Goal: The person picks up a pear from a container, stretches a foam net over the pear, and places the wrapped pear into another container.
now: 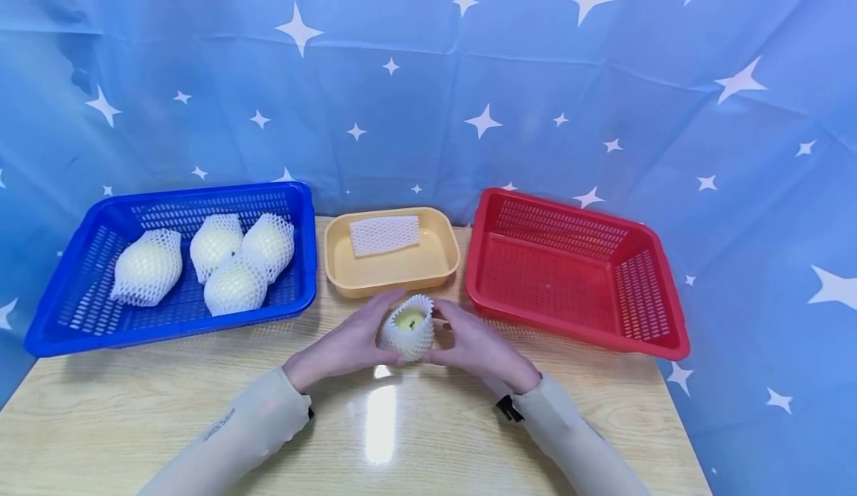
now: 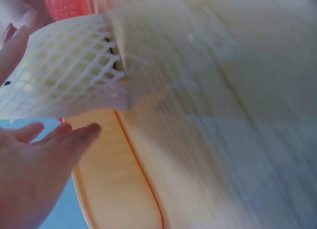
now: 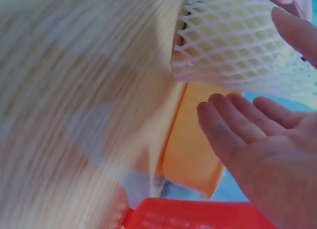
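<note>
A round, pale yellow-green fruit (image 1: 411,319) with a short dark stem stands on the table in a white foam net (image 1: 408,342). The net's upper edge is open around the stem. My left hand (image 1: 352,336) is cupped on its left side and my right hand (image 1: 477,341) on its right, thumbs toward the near side. In the left wrist view, the left fingers (image 2: 81,137) are nearly straight, with a gap to the net. The right wrist view shows the right fingers (image 3: 233,122) likewise extended beside the net, the thumb overlapping it.
A blue basket (image 1: 311,258) at left holds several netted fruits (image 1: 234,284). Behind my hands sits a yellow tray (image 1: 341,277) with a flat foam net (image 1: 384,234). At right is a red basket (image 1: 545,280). A blue star-patterned cloth (image 1: 415,72) hangs behind the table (image 1: 402,436).
</note>
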The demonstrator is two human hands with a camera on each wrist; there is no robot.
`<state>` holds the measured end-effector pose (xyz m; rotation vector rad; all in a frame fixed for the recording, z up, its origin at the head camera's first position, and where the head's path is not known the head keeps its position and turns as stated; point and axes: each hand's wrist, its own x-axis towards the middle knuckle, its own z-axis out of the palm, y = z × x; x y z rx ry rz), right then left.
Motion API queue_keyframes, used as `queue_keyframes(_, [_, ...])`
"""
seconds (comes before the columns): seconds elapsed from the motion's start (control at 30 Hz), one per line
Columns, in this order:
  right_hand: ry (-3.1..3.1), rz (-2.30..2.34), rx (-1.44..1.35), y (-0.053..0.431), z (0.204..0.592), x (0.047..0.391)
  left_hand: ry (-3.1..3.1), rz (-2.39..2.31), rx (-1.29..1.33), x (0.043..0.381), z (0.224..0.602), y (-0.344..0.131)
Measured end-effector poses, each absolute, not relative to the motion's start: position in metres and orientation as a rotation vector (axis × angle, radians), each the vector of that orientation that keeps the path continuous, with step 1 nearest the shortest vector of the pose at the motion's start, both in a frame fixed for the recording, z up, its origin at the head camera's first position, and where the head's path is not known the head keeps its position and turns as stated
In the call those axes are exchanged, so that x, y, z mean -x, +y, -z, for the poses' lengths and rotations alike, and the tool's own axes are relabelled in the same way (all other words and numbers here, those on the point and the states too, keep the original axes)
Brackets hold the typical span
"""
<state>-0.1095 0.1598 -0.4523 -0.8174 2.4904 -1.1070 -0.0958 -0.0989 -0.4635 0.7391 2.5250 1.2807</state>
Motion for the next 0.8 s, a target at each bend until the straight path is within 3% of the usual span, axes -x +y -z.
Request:
queue_keyframes(0.6, [2.624, 0.855, 0.775, 0.145, 0.464, 0.112, 2.452, -1.355, -0.875, 0.1, 0.48, -0.084])
queue_keyframes(0.8, [2.539, 1.019, 0.706, 0.148, 0.462, 0.108, 2.473, -1.379, -0.759, 0.099, 0.478, -0.088])
